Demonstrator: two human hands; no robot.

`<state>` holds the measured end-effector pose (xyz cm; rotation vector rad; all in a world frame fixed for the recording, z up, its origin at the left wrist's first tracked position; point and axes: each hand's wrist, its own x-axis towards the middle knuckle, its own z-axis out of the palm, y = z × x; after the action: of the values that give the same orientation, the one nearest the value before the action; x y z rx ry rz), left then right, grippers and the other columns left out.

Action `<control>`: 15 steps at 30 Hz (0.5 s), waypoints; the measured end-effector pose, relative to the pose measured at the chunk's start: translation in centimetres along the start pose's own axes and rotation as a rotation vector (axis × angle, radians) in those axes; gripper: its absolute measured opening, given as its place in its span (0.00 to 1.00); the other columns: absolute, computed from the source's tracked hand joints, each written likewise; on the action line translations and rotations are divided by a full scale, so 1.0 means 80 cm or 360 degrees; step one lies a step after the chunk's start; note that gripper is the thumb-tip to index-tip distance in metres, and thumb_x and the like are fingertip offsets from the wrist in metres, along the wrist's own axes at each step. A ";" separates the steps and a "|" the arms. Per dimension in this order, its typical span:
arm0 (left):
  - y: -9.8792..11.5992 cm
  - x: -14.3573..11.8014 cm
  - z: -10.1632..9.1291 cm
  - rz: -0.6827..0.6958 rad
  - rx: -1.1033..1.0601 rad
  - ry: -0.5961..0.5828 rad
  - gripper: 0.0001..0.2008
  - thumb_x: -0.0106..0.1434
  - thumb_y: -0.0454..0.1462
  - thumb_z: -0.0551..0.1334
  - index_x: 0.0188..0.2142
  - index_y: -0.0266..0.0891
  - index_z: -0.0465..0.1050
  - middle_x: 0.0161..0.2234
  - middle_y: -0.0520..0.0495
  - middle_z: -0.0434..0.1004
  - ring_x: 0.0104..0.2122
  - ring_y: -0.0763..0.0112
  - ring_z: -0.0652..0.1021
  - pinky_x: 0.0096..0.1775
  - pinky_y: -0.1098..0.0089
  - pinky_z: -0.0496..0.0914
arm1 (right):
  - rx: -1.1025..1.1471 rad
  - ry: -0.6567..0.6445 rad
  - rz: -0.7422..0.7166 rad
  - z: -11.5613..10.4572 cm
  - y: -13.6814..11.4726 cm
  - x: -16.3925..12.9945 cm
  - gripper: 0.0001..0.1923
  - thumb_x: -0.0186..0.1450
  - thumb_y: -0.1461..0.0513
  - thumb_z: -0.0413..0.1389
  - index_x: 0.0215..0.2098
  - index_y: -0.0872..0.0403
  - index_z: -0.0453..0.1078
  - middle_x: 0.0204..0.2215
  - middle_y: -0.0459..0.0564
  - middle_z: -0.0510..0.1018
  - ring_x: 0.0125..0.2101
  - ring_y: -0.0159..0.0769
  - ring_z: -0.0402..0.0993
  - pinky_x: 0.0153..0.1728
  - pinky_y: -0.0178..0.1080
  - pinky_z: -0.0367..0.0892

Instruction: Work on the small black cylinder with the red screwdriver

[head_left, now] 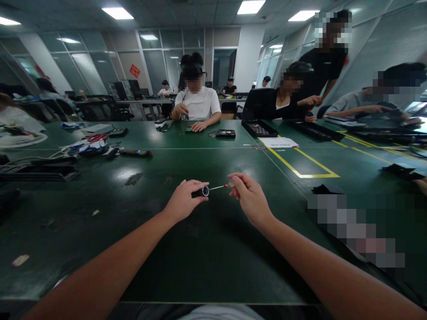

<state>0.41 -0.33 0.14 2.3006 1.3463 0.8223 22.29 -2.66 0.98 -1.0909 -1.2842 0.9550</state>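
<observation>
Over the middle of the green table (213,249), my left hand (184,200) is closed around a short black cylinder (200,192). A pale ring rims its round end, which faces right; its exact kind I cannot make out. My right hand (248,195) pinches the reddish, see-through handle of a small screwdriver (228,185). Its thin metal shaft points left, and the tip is at the ringed end of the cylinder. Whether the tip sits inside or just in front of that end I cannot tell.
Red-handled scissors (98,138), cables and a dark pen-shaped tool (135,152) lie at the left. Black trays (260,129) and a white paper (278,142) are at the far right, near yellow tape (316,176). Several people sit or stand around; one in white (196,102) works opposite.
</observation>
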 end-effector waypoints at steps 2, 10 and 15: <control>-0.001 0.000 0.000 -0.0005 -0.0005 0.0018 0.22 0.62 0.35 0.69 0.56 0.49 0.74 0.53 0.47 0.78 0.52 0.58 0.75 0.63 0.45 0.58 | -0.0023 -0.0024 -0.0069 0.001 -0.002 -0.002 0.12 0.67 0.53 0.55 0.42 0.51 0.73 0.28 0.45 0.75 0.29 0.35 0.70 0.33 0.39 0.66; -0.001 -0.001 0.001 0.0009 0.0007 -0.0016 0.22 0.62 0.35 0.69 0.55 0.49 0.75 0.51 0.47 0.78 0.50 0.57 0.75 0.63 0.43 0.58 | -0.0240 0.0017 -0.0082 0.007 -0.011 -0.010 0.13 0.68 0.52 0.54 0.41 0.50 0.75 0.30 0.47 0.78 0.30 0.37 0.73 0.33 0.40 0.66; 0.001 -0.001 0.001 0.0010 0.0024 0.0009 0.22 0.62 0.36 0.69 0.56 0.48 0.75 0.52 0.47 0.78 0.50 0.57 0.75 0.63 0.44 0.59 | -0.0071 0.0074 -0.0057 0.010 0.004 -0.003 0.13 0.67 0.51 0.56 0.39 0.51 0.74 0.31 0.48 0.78 0.32 0.37 0.73 0.38 0.42 0.69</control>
<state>0.51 -0.43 0.07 2.3168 1.3532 0.8242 21.50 -2.74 0.61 -1.1147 -1.2881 0.8731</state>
